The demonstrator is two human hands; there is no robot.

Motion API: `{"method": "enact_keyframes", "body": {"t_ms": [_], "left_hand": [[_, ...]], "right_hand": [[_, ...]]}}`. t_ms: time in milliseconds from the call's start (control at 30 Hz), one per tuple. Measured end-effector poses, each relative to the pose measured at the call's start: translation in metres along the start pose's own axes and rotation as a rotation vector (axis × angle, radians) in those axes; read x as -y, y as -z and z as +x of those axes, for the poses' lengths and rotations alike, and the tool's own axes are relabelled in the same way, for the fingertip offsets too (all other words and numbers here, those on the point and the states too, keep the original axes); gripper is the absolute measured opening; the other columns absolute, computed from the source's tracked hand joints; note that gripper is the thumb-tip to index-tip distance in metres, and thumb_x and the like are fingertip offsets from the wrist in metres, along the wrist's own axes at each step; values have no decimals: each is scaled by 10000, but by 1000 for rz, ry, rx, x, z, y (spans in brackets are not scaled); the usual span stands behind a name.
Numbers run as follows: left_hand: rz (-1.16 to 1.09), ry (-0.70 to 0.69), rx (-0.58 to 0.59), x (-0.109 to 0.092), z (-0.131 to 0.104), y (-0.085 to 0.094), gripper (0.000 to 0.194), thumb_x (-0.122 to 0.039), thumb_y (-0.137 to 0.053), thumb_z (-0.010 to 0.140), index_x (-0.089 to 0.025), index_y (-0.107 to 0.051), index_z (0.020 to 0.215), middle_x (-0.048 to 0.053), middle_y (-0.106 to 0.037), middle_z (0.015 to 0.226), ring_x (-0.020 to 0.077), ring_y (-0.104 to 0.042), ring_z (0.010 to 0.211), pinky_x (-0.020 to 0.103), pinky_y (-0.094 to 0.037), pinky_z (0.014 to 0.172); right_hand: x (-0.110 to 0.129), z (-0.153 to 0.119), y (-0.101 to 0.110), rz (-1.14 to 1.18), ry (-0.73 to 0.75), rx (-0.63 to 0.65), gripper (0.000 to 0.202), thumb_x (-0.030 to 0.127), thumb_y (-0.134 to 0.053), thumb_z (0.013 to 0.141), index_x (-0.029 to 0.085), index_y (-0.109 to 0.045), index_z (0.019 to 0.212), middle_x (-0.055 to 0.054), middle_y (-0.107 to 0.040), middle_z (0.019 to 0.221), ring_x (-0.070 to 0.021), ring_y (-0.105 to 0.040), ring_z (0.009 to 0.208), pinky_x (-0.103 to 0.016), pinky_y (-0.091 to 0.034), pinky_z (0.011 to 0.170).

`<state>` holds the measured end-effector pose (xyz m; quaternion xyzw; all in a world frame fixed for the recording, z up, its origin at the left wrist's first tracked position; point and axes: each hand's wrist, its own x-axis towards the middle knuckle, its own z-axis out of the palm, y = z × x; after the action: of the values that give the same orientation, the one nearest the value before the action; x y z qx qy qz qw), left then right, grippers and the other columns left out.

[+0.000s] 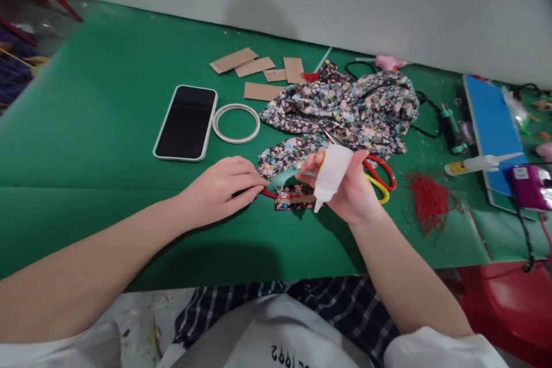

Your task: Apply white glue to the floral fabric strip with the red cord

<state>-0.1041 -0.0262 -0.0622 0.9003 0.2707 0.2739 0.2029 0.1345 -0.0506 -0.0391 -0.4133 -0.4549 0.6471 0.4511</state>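
My right hand [357,190] grips a white glue bottle [334,169], its nozzle tilted down over a small piece of cardboard [306,200] edged with dark floral fabric. A red cord [271,192] lies along that piece, and a glossy patch shows near its left end. My left hand [228,192] pinches the cord's left end between thumb and fingers, close to the table. Behind my right hand lie scissors with red and yellow handles [382,175], partly hidden. Crumpled floral fabric [345,106] spreads just beyond both hands.
A phone [186,123] and a white ring [236,123] lie left of the fabric. Cardboard strips [263,91] are scattered behind. To the right are red threads [429,198], another glue bottle [472,165], a green-handled tool [452,129], a blue board [491,132] and a pink glue gun [390,62].
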Motion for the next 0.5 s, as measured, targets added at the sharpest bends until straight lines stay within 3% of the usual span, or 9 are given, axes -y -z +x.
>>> {"method": "enact_keyframes", "body": {"t_ms": [133,233,367,467,500], "left_hand": [[-129,76,-68,-21,21,-2,326,-365,-566,809,-289,-573,1126,22,-646,1054,222,-589,994,374,-498,871],[-320,154,-66,-41,51,-5,505,-400,-650,735,-256,-517,1201,39,-626,1128,224,-592,1007,356,-517,827],[-600,236,-90,-53,88,-13,330,-342,-643,748,-151,-618,1015,53,-676,986,177,-628,879,295,-502,780],[-528,243,-142,-54,102,-18,271,-321,-675,713,-141,-647,914,44,-684,911,167,-620,832,272,-480,753],[-484,231,-148,-55,104,-20,269,-322,-681,706,-144,-648,906,39,-683,895,165,-616,824,266,-474,747]], "right_hand": [[-2,-2,1,-205,171,-21,475,646,-437,774,239,-602,956,-76,-583,1117,-219,-532,1077,-378,-473,850],[-1,-3,-2,-337,330,12,427,599,-446,799,264,-605,1010,-62,-554,1204,-226,-465,1186,-406,-423,939],[15,-10,2,-540,466,-134,484,574,-358,851,331,-428,1263,-46,-436,1366,-221,-393,1272,-433,-382,996],[40,-28,15,-707,609,-320,590,626,-247,845,366,-267,1375,-1,-240,1484,-240,-206,1373,-426,-334,1048],[48,-36,18,-813,545,-301,639,662,-203,823,363,-252,1386,1,-247,1479,-250,-168,1383,-413,-345,1046]]}}
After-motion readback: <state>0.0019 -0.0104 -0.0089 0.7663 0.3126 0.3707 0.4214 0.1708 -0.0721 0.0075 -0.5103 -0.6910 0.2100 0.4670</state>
